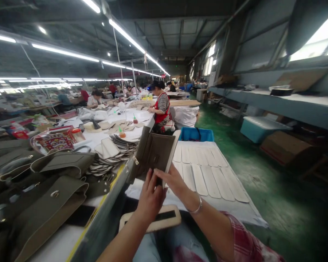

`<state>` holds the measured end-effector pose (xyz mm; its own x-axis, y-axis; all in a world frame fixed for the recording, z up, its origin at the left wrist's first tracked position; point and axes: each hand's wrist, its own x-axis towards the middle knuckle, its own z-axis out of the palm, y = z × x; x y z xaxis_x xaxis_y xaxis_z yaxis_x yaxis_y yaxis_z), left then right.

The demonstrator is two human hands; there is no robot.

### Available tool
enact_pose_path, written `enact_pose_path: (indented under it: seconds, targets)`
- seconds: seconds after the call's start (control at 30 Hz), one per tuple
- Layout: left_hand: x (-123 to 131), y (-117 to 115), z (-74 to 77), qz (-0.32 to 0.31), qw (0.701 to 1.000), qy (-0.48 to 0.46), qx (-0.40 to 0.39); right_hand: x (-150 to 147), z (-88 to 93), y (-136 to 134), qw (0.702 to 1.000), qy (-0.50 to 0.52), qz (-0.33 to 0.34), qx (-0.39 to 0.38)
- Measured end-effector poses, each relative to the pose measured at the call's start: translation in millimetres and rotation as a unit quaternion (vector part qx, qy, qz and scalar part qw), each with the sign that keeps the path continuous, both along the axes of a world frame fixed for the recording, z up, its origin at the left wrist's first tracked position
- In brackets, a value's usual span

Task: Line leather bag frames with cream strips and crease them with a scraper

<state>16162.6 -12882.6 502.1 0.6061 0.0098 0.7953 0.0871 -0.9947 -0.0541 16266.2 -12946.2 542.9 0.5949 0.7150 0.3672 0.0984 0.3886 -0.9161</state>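
Note:
In front of me is a dark olive bag piece (161, 149), standing tilted with its inner side, a pocket and a small metal zipper pull towards me. My right hand (176, 180) grips its lower right edge, thumb on the inner face, the other fingers behind it. The fingers of my left hand (151, 194) are close together and press on the lower inner face beside that thumb. Below my hands, over my lap, lies a cream-edged panel (168, 218) with a black strip, partly covered by my left forearm.
Olive bags (51, 203) pile up on the table at left, near a stack of cut pieces (112, 151) and glue bottles (122, 134). Pale strips (205, 178) lie in rows on a white-covered surface at right. Behind stands a blue bin (196, 134); a co-worker (161, 107) sits farther along.

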Motion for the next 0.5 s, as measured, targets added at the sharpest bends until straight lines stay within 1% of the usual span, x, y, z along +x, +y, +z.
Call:
enact_pose_path:
  seconds: [0.1, 0.17, 0.23, 0.27, 0.3, 0.33, 0.37, 0.4, 0.43, 0.47, 0.5]
  targets:
    - [-32, -10, 10.6, 0.021, 0.998, 0.063, -0.001, -10, -11.0, -9, 0.999, -0.025, -0.017, -0.024]
    - [-58, -14, 16.4, -0.003, 0.993, 0.115, -0.007, -6, -15.5, -16, 0.997, -0.048, -0.050, -0.045]
    - [-85, -14, 14.6, -0.048, 0.990, 0.131, -0.019, 3, -17.1, -25, 0.993, -0.072, -0.078, -0.052]
    - [-99, -12, 9.9, -0.057, 0.991, 0.115, -0.035, 8, -17.5, -29, 0.992, -0.084, -0.076, -0.059]
    - [-111, -8, 2.9, -0.049, 0.993, 0.085, -0.063, 13, -18.4, -34, 0.991, -0.096, -0.061, -0.072]
    - [-122, -3, -6.3, -0.025, 0.993, 0.048, -0.109, 17, -20.5, -39, 0.989, -0.110, -0.040, -0.093]
    - [-130, 2, -16.9, 0.006, 0.985, 0.018, -0.173, 20, -24.2, -43, 0.984, -0.130, -0.015, -0.119]
    - [-135, 8, -28.2, 0.033, 0.968, -0.003, -0.250, 22, -29.6, -46, 0.976, -0.158, 0.009, -0.147]
    - [-138, 14, -39.6, 0.048, 0.941, -0.015, -0.333, 22, -36.6, -49, 0.965, -0.193, 0.027, -0.177]
    - [-137, 20, -50.4, 0.046, 0.909, -0.019, -0.413, 23, -44.7, -50, 0.950, -0.233, 0.036, -0.204]
    - [-134, 24, -59.9, 0.030, 0.876, -0.018, -0.482, 23, -53.3, -50, 0.934, -0.275, 0.037, -0.227]
